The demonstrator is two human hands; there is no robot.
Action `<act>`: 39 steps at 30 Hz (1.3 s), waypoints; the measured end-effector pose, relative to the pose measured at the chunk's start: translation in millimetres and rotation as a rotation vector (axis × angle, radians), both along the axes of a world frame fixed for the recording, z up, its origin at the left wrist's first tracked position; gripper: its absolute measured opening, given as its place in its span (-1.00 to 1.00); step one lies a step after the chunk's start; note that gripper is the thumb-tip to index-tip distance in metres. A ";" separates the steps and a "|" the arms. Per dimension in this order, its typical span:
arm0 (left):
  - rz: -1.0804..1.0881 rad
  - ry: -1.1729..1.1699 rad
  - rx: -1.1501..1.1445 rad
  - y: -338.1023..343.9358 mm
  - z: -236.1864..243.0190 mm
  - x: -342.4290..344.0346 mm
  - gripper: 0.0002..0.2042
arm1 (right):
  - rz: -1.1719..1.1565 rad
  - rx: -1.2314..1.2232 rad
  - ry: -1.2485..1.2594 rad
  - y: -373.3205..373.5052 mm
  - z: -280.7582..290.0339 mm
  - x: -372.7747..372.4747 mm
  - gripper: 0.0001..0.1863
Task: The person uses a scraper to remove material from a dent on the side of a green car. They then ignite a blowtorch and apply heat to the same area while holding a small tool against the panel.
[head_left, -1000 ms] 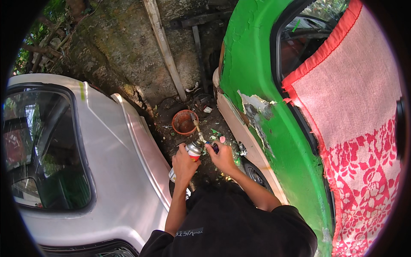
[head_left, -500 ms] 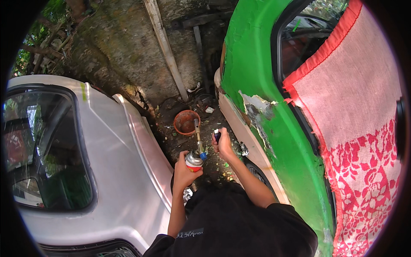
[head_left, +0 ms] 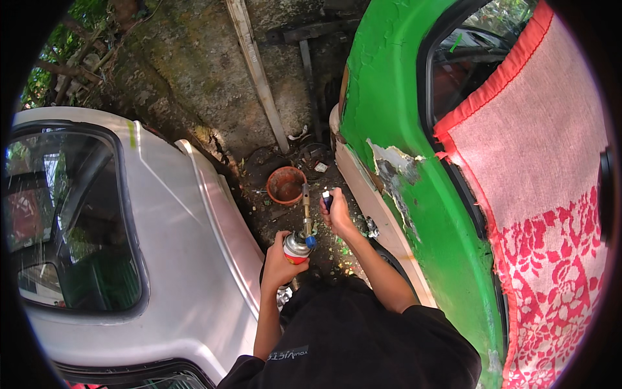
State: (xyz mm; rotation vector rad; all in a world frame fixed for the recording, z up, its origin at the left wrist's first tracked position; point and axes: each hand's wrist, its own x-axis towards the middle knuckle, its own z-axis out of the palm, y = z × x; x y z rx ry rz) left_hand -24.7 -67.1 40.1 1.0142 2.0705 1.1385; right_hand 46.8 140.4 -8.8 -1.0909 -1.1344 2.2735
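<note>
On my feed, the left hand (head_left: 276, 267) is wrapped around a gas can (head_left: 296, 246), with a torch (head_left: 307, 214) fitted to its top. I see the right hand (head_left: 337, 215) closed on a lighter (head_left: 328, 201), held just beside the torch, apart from it. The torch points away from the wearer, toward the pot (head_left: 286, 186) on the ground. I have the white car (head_left: 175, 259) at left, the green car (head_left: 447, 240) at right.
</note>
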 end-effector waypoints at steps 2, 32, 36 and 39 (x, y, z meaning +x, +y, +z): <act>-0.002 -0.002 -0.003 0.0 -2.3 0.7 -0.29 | -0.014 0.014 -0.006 -1.5 -1.6 0.0 -0.47; 0.280 0.567 -0.079 51.5 -23.4 4.9 -0.21 | 0.036 -0.357 0.253 -42.4 34.9 38.2 -0.64; 0.260 0.552 -0.136 50.6 -18.9 6.4 -0.25 | 0.022 -0.067 0.141 -47.5 27.7 38.6 -0.62; 0.249 0.549 -0.120 49.2 -22.5 5.3 -0.22 | -0.012 0.300 -0.015 -49.2 11.0 36.6 -0.59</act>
